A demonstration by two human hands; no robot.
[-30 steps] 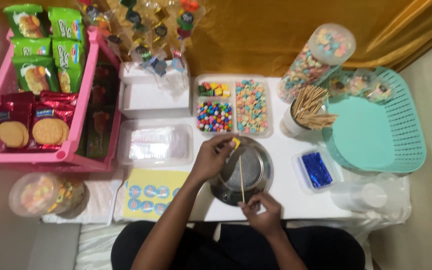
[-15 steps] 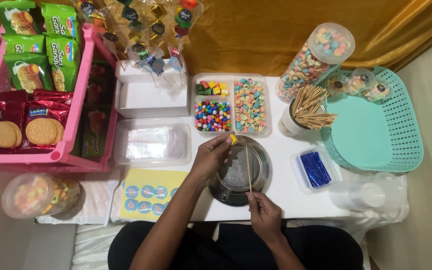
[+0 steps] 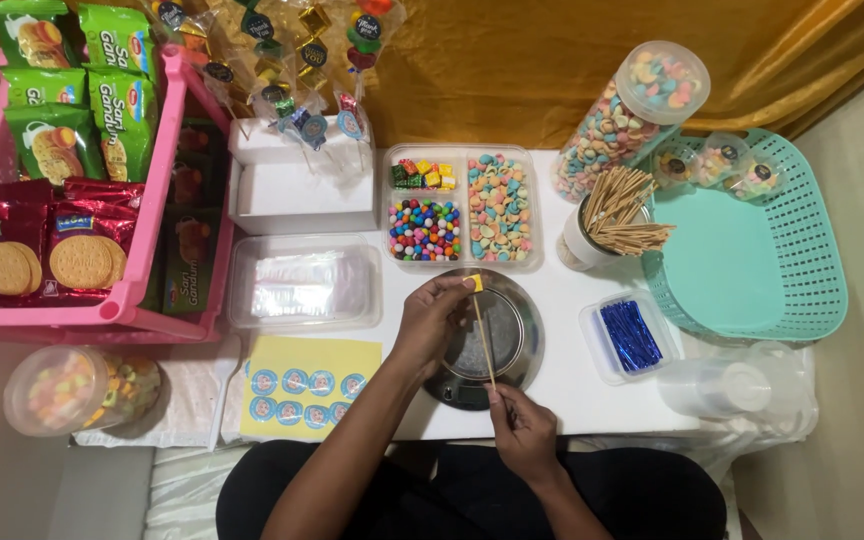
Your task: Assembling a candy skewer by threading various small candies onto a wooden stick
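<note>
Skewer (image 3: 484, 343): thin, stiff, light, snaps easily | my right hand (image 3: 522, 432) fingers pinch its lower end | left hand (image 3: 430, 318) fingers pinch yellow candy (image 3: 475, 283) at its tip, over steel bowl (image 3: 524, 330).

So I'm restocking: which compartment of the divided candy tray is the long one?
The right compartment, with pastel candies, runs the tray's full depth; the two left ones are half that.

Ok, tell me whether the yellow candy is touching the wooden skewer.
Touching. The head view shows the yellow candy, pinched by the left hand, sitting on the wooden skewer tip.
</note>
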